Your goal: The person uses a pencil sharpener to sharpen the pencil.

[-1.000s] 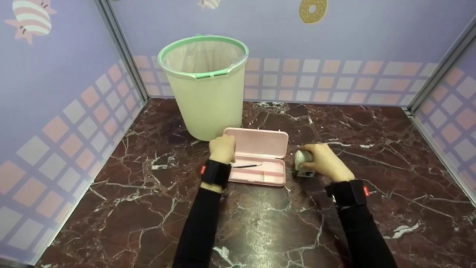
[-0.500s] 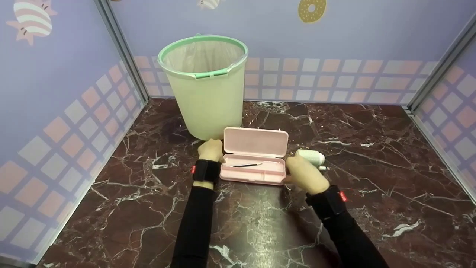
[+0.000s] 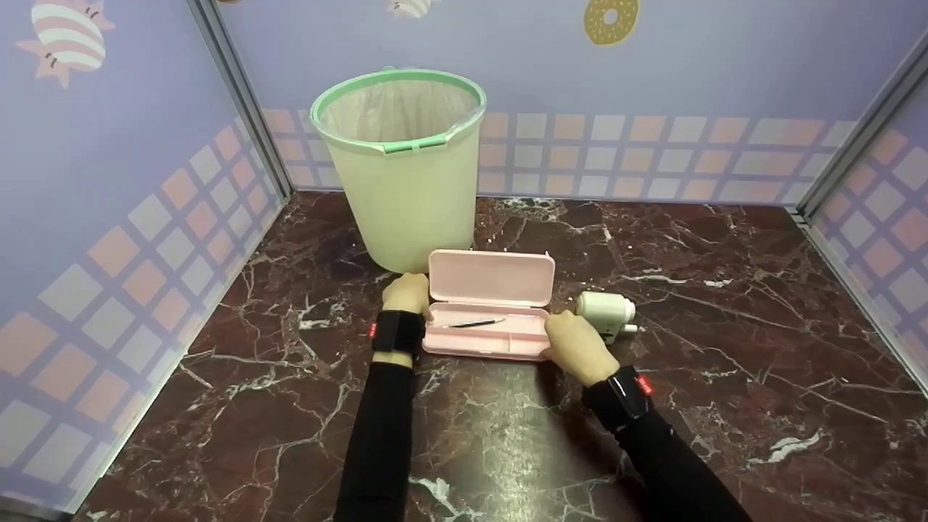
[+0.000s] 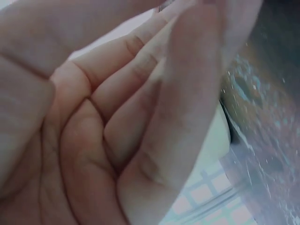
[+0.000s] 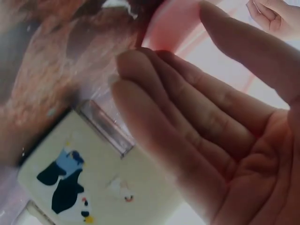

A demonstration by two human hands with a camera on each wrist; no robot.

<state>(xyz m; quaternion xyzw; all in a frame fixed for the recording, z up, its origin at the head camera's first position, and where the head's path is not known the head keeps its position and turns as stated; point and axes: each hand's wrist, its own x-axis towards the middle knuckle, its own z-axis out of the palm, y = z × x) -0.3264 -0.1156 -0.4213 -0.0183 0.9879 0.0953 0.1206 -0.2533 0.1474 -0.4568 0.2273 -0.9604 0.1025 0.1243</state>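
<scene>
An open pink pencil case (image 3: pixel 487 346) lies on the marble-patterned table, its lid (image 3: pixel 490 278) raised at the back. Inside is a thin, dark, pen-like stick (image 3: pixel 475 323) with a pale tip. My left hand (image 3: pixel 406 295) holds the case's left end; its bent fingers (image 4: pixel 187 103) fill the left wrist view. At the opposite end, my right hand (image 3: pixel 580 348) grips the case, thumb apart from the curved fingers (image 5: pixel 159 126). Just beyond that hand, a pale container (image 3: pixel 603 309) with a white cap lies on its side; penguin pictures show on it in the right wrist view.
A tall pale-green bin (image 3: pixel 409 203) with a green rim and a clear liner stands behind the case, close to its lid. Patterned panels (image 3: pixel 696 72) enclose the table at the back and both sides. Small crumbs lie on the table near the bin.
My right hand has let go of the pale container, now lying on its side, and moved left to the case. My left hand has shifted left along with the case, which slid slightly left.
</scene>
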